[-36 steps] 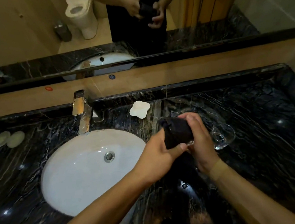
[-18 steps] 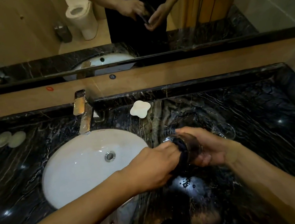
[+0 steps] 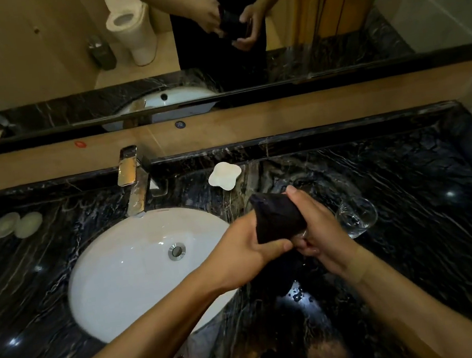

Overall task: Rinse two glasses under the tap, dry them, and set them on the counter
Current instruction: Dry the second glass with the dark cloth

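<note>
Black marble counter point(image 3: 406, 188), white sink point(image 3: 128, 273), wall mirror point(image 3: 38, 54).

Glossy veined black marble counter point(image 3: 410, 218) — chrome tap point(image 3: 134, 184) (mirror-bright), matt dark cloth point(image 3: 277, 218), clear glass point(image 3: 357, 218).

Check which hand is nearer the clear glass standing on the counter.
Right. The right hand sits just left of the clear glass, nearly touching it; the left hand is farther left, beyond the dark cloth both hands grip.
</note>
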The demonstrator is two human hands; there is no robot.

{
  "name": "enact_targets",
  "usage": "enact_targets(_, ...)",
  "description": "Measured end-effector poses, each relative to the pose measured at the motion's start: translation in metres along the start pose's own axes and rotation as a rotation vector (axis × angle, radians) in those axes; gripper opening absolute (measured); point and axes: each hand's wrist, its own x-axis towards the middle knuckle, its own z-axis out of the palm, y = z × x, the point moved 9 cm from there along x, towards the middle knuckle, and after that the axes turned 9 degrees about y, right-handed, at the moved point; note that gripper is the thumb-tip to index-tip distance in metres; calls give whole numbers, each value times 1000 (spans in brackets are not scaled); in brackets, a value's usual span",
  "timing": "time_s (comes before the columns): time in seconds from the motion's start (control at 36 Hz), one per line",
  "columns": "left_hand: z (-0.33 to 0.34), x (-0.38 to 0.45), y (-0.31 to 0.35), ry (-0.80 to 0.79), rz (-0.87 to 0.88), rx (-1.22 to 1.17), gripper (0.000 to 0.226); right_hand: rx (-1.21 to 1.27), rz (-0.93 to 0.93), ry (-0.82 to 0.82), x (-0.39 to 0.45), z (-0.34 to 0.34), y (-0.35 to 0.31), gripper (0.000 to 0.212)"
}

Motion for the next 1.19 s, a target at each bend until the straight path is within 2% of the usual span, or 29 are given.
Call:
enact_targets(0.08,-1,1,-2,-34,51,179,35,23,101,-54,-1,1,6,34)
enact_targets(0.19,1,-1,4,-27,283,585,19,115,313,-105,-6,5,24,42)
enact_targets(0.25,6,-4,7,-60,380,670,22,150,418,-145,-10,7,33,44)
enact_targets(0.33,10,-10,8,-142,505,766,38,95,548,-232,-19,10,38,53)
enact_targets(0.39,9,-11,6,-186,525,794,39,55,589,-278,-22,9,40,54)
enact_targets(0.44,6,-9,3,-200,486,737,30,69,589,-333,-23,12,38,52)
enact_targets(0.53,-4,0,-3,-146,298,550,20,81,484,-365,-20,17,32,61)
enact_targets(0.61,-8,6,-11,-96,124,369,22,32,206,-184,-6,10,22,50)
enact_targets(0.75,-5,13,-14,-35,60,311,35,190,-146,133,-1,-1,13,29)
enact_targets(0.83,4,11,-10,-55,123,385,33,293,-147,227,1,-8,15,24)
enact_targets(0.92,9,4,3,-93,308,596,22,250,100,91,5,1,27,35)
enact_targets(1.03,17,-11,10,-199,514,792,31,151,436,-185,-8,14,38,36)
enact_targets(1.11,27,-24,11,-312,718,1017,34,44,554,-354,-24,18,40,34)
enact_targets(1.17,30,-32,10,-355,870,1126,31,-21,562,-416,-28,17,42,34)
enact_targets(1.19,29,-32,9,-354,886,1139,31,-25,554,-423,-26,16,43,37)
